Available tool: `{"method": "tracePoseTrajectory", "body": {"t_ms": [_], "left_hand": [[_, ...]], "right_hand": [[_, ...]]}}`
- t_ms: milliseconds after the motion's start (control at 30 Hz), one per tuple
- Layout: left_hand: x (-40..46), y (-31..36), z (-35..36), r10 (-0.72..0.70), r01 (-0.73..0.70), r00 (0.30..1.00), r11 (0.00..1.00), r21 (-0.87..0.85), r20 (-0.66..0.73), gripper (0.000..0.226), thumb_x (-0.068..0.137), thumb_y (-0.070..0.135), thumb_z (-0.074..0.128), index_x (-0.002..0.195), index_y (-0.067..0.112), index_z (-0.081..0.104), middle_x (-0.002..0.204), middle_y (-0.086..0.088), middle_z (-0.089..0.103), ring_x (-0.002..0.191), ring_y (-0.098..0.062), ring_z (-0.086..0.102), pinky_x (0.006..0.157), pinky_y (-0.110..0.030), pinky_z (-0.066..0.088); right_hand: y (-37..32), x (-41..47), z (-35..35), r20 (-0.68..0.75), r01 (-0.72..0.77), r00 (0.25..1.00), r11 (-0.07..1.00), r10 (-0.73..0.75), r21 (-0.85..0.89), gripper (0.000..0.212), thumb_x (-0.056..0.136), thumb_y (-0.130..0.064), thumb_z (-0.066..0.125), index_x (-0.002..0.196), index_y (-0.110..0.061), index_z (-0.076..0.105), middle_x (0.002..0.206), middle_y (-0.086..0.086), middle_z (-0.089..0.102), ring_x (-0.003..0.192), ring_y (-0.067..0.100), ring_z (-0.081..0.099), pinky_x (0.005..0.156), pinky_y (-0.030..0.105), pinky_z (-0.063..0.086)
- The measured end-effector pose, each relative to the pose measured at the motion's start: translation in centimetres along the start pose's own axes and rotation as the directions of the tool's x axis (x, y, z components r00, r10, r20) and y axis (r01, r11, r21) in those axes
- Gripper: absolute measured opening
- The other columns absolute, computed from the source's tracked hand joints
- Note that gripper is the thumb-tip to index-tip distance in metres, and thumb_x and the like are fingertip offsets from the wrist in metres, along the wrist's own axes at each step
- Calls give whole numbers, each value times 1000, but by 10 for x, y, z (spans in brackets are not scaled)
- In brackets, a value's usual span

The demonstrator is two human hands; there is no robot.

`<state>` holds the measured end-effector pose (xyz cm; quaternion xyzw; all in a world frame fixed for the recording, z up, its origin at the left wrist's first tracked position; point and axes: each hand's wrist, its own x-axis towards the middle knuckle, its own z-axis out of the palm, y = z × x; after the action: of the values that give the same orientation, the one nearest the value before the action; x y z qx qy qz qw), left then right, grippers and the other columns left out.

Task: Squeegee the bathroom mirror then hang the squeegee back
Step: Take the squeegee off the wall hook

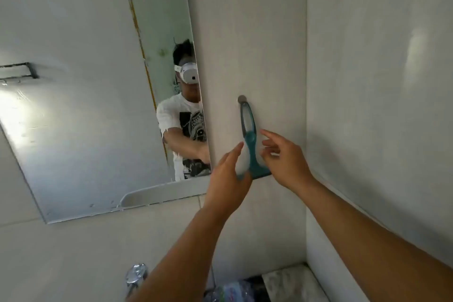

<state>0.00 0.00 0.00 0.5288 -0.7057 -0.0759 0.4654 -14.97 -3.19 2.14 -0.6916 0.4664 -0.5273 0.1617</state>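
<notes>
A teal squeegee (250, 141) hangs by the loop of its handle from a round metal hook (241, 99) on the tiled wall, just right of the mirror (85, 105). My left hand (229, 176) grips the left end of the squeegee's head, with a white part of the head showing between my fingers. Just to the right of the handle, my right hand (285, 155) hovers with its fingers spread and holds nothing. The mirror reflects a person in a white printed T-shirt.
A small white shelf (159, 195) runs under the mirror's lower edge. A chrome tap (136, 274) sits at the bottom, with plastic bottles (235, 289) and a marble ledge (294, 282) beside it. A side wall (380, 81) closes in on the right.
</notes>
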Motion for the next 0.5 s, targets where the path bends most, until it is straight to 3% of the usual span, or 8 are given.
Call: {"method": "tracePoseTrajectory", "body": {"t_ms": [67, 133, 200, 267, 367, 500], "left_hand": [[7, -1, 8, -6, 5, 1000, 1000, -22, -28, 73, 90, 19, 67, 150, 36, 30, 142, 7, 49, 120, -6, 50, 98, -25, 46], [12, -4, 15, -13, 11, 999, 999, -34, -47, 76, 88, 17, 69, 150, 36, 29, 141, 8, 50, 116, -3, 52, 94, -21, 47], [18, -8, 22, -14, 11, 996, 999, -41, -83, 78, 88, 16, 70, 150, 37, 28, 138, 8, 52, 112, -3, 54, 91, -19, 48], [23, -10, 26, -16, 11, 993, 999, -43, -115, 76, 88, 15, 71, 149, 35, 31, 133, 6, 57, 109, -8, 58, 92, -25, 53], [29, -12, 32, -14, 13, 989, 1000, -10, -150, 69, 90, 13, 68, 148, 33, 36, 124, 4, 64, 102, -11, 65, 91, -29, 56], [32, -10, 37, -66, 49, 981, 994, -97, -181, 65, 92, 6, 64, 144, 36, 41, 118, 8, 67, 86, 0, 66, 83, -27, 59]], "right_hand": [[6, 8, 2, -23, 13, 1000, 999, -12, 33, 48, 94, -19, 61, 139, -26, 50, 130, 0, 62, 108, 11, 59, 84, 13, 44], [12, 15, 6, -26, 32, 999, 998, -31, 45, 47, 93, -21, 62, 138, -29, 51, 125, -4, 65, 100, 3, 57, 76, 2, 40], [17, 21, 10, -37, 52, 998, 996, -49, 76, 46, 93, -21, 63, 137, -29, 52, 120, -6, 67, 98, 2, 59, 81, 7, 46], [18, 26, 13, -54, 62, 997, 992, -57, 110, 46, 91, -19, 64, 136, -28, 54, 115, -6, 69, 98, 4, 62, 88, 17, 48], [20, 30, 18, -87, 76, 994, 987, -64, 139, 45, 90, -15, 66, 133, -26, 58, 107, -5, 71, 93, 6, 66, 88, 21, 52], [22, 31, 22, -128, 94, 989, 982, -73, 164, 43, 89, -14, 67, 130, -24, 60, 101, -5, 73, 90, 9, 69, 87, 25, 55]]}}
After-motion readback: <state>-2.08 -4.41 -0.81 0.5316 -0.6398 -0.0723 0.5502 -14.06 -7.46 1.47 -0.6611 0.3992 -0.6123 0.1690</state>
